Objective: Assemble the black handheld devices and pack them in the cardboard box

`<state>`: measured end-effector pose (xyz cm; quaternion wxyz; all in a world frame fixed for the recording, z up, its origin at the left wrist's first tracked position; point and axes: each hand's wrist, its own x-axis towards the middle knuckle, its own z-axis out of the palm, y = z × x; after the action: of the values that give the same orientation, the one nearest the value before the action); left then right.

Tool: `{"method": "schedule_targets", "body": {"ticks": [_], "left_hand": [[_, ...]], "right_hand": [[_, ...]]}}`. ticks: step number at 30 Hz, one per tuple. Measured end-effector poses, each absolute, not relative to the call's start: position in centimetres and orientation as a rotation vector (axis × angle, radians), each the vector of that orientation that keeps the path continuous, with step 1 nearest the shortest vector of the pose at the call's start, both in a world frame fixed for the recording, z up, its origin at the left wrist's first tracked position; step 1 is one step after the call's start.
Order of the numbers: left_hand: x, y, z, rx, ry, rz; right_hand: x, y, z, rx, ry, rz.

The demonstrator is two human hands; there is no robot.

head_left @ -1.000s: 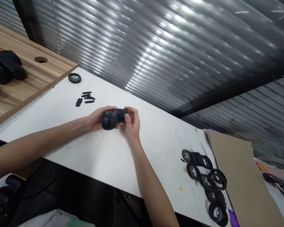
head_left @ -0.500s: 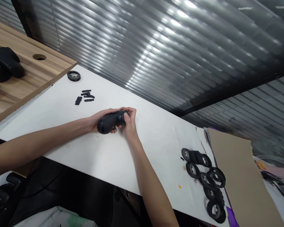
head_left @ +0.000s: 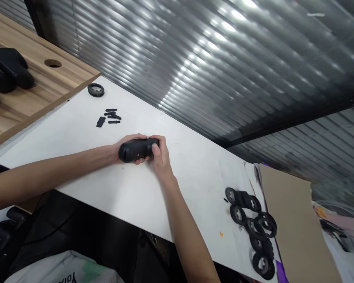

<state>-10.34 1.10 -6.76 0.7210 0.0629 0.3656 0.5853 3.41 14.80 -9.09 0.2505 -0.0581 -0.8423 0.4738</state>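
Observation:
Both hands hold one black, rounded plastic device body above the white table. My left hand is wrapped round its wide left end, with fingertips showing beneath. My right hand grips the narrower right end, the thumb pressed on the near side and the fingers curled behind. Beyond my left hand lie several small flat black strips. Farther off rests a black ring. What the device is for, I cannot make out.
Several black rings are heaped at the table's right, beside a brown cardboard sheet. On the higher wooden surface at left lie black moulded parts. A corrugated metal wall borders the table's far edge.
The black device body has rolled and levelled a little between my hands, showing a small light mark on its side. My view has shifted slightly.

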Motion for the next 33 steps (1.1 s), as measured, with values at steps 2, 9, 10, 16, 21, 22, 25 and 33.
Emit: {"method": "schedule_targets", "body": {"ticks": [2, 9, 10, 16, 21, 22, 25, 33], "left_hand": [[-10.4, 1.2, -6.7, 0.149, 0.800, 1.264], [-10.4, 1.1, -6.1, 0.101, 0.718, 1.258], [-10.4, 1.1, -6.0, 0.095, 0.711, 1.259], [-10.2, 1.1, -5.6, 0.036, 0.629, 1.281], [-9.5, 1.8, -6.1, 0.105, 0.742, 1.347], [-9.4, 1.9, -6.3, 0.136, 0.772, 1.358], [-9.1, 2.1, -6.8, 0.222, 0.793, 1.393], [-9.2, 1.6, -6.8, 0.251, 0.841, 1.431]], "right_hand": [[3.5, 14.7, -9.0, -0.163, -2.300, 1.275], [3.6, 14.2, -8.6, -0.183, -2.287, 1.172], [3.6, 14.2, -8.6, -0.176, -2.285, 1.157], [3.6, 14.2, -9.2, -0.162, -2.228, 1.101], [3.8, 14.9, -10.2, -0.281, -2.196, 1.275], [3.9, 15.0, -10.4, -0.304, -2.180, 1.305], [4.0, 15.1, -11.0, -0.374, -2.110, 1.378], [3.6, 14.7, -10.9, -0.401, -2.041, 1.499]]}}
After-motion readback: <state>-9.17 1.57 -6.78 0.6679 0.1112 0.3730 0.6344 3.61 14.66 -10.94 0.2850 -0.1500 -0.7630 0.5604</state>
